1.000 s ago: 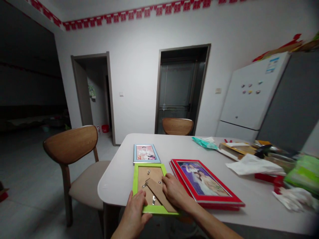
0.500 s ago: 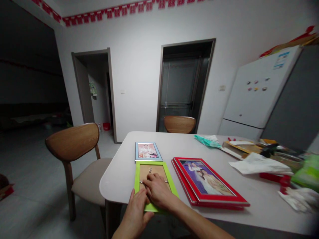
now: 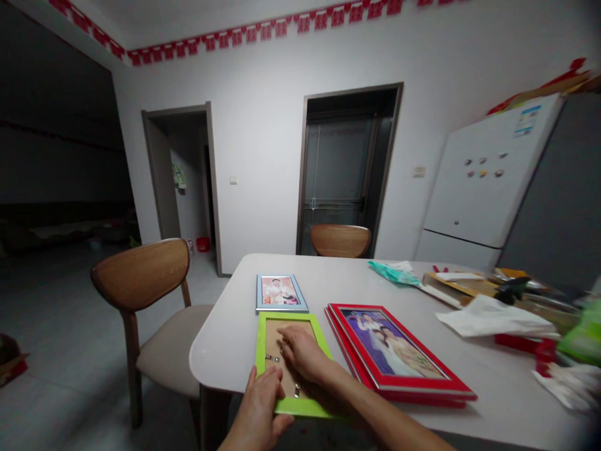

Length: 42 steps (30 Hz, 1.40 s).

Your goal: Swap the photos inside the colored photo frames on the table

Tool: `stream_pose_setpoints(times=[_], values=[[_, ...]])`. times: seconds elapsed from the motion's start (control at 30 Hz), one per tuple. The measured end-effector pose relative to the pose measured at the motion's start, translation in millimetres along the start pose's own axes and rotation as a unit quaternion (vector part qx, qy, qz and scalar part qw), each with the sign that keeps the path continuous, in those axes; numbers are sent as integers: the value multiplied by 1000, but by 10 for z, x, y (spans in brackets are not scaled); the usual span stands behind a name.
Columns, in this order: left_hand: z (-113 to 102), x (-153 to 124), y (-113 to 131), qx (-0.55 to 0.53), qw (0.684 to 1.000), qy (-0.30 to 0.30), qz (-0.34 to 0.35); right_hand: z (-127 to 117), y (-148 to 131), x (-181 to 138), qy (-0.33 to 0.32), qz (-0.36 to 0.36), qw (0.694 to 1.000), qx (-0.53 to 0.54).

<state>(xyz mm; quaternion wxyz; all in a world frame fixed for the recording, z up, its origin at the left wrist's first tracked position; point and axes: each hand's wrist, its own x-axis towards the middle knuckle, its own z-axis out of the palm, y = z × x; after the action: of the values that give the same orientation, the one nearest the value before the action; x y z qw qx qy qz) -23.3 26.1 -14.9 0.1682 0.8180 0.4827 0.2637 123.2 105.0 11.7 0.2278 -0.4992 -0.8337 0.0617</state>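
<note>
A lime-green picture frame (image 3: 263,341) lies back side up at the near left of the table, its brown backing board (image 3: 284,371) showing. Small metal clips sit on the board, one metal clip (image 3: 272,358) by the left side and another clip (image 3: 297,391) near the bottom. My left hand (image 3: 259,410) grips the frame's near left corner, fingers over the edge and thumb at the near side. Over the upper part of the board, my right hand (image 3: 303,352) has its fingers bunched together; whatever is under the fingertips is hidden.
Beyond the green frame is a light-blue framed photo (image 3: 282,293). Stacked red frames (image 3: 451,387) with a wedding photo lie to the right. A teal packet (image 3: 393,273), white paper (image 3: 493,316) and other clutter cover the table's right side. A wooden chair (image 3: 141,275) stands at left.
My right hand has moved from the middle of the backing board toward its top, uncovering the lower clip. My left hand stays at the frame's corner. The view has tilted up slightly.
</note>
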Motion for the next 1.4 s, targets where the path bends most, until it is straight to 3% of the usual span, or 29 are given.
stream_pose_setpoints(times=[0.13,0.4,0.77,1.0,1.2,1.3,1.4], values=[[32,-29,-16,18,1000,-13,12,26,196,160,13,105,994,-5],[37,-64,-21,32,999,-13,28,197,305,358,14,164,986,-10],[52,-86,-11,40,998,9,41,205,397,571,18,295,955,-15],[-43,-49,116,64,997,-41,-4,107,359,462,47,277,959,44],[132,136,345,82,992,-87,26,-44,397,227,80,194,966,153],[152,155,398,64,994,-88,22,-199,521,61,116,190,956,190],[22,128,455,13,999,-50,5,-324,589,-149,176,243,912,279]])
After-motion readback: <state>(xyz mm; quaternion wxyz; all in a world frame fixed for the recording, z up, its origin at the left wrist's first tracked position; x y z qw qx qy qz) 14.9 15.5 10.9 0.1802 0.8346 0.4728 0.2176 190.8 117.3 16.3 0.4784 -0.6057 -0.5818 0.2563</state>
